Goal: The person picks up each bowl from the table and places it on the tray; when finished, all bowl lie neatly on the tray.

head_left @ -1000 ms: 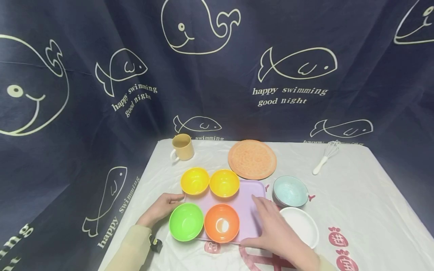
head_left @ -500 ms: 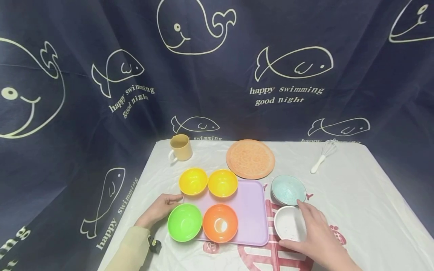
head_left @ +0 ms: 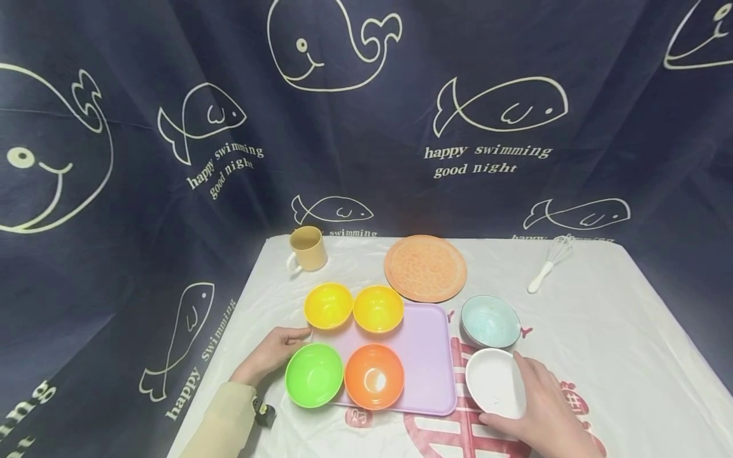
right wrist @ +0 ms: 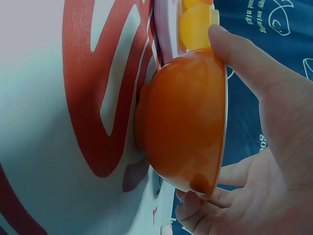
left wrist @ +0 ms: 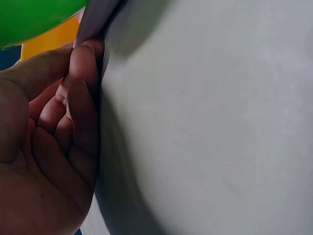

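Observation:
In the head view my left hand [head_left: 279, 351] lies at the left edge of a lilac tray [head_left: 426, 362]. Its thumb and fingers pinch that edge in the left wrist view, under the green bowl [left wrist: 34, 19]. My right hand [head_left: 544, 401] holds a bowl [head_left: 494, 381], white inside and orange outside, just right of the tray. In the right wrist view the thumb lies on one side of the rim and the fingers [right wrist: 190, 208] on the opposite side. On the tray stand the green bowl, an orange bowl [head_left: 375, 377] and two yellow bowls [head_left: 328, 306].
A light blue bowl [head_left: 490, 322] stands just behind the white-lined bowl. Farther back are a round pizza-patterned board [head_left: 425, 268], a tan mug [head_left: 309, 249] at left and a white-handled whisk [head_left: 546, 270] at right. A dark fish-print curtain [head_left: 366, 140] hangs behind the table.
My right hand has moved right from the tray's right edge and taken hold of the white-lined bowl, which has shifted slightly left. My left hand stays on the tray edge.

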Demonstrator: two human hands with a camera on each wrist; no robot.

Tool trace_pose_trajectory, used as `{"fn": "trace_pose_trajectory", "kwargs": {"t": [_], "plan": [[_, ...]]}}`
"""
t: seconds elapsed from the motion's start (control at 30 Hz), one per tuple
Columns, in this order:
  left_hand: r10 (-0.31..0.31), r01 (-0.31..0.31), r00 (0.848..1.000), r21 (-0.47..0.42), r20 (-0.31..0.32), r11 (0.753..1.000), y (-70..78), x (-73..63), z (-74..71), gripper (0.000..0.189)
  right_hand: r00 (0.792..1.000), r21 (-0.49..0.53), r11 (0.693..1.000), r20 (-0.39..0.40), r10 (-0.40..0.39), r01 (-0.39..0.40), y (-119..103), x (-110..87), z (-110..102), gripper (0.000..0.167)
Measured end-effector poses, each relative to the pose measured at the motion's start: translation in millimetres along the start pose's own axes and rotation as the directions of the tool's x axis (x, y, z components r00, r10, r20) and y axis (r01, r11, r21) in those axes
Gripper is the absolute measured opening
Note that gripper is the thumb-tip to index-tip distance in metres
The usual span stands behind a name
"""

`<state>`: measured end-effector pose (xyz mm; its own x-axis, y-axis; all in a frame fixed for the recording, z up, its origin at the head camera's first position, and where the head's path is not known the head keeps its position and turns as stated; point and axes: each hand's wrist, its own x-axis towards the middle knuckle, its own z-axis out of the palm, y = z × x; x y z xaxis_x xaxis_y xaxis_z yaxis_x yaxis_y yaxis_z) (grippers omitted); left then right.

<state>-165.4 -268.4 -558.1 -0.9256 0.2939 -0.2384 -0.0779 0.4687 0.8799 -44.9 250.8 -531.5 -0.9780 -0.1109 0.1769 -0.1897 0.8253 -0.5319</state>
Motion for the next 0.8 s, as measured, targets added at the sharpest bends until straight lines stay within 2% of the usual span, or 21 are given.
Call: {"fn": "trace_pose_trajectory", "kwargs": {"t": [0.2,0.4,0.8], "plan": [[0.003,-0.003,1.000,0.006,-0.011,1.000,-1.7,0.6,-0.2,0.047,0.999,-0.018,0.999,0.034,0.037,-0.037,-1.9,0.2,1.6,0.134],[0.015,-0.015,1.000,0.008,-0.010,1.000,-2.2,2.6,-0.1,0.046,1.000,-0.018,1.000,-0.007,0.015,-0.016,0.7,-1.0,6.5,0.132],[-0.026,0.027,0.999,-0.013,0.017,1.000,0.8,2.2,-1.0,0.049,0.999,-0.044,0.998,-0.009,0.044,-0.044,-1.9,-2.3,10.1,0.131]]}}
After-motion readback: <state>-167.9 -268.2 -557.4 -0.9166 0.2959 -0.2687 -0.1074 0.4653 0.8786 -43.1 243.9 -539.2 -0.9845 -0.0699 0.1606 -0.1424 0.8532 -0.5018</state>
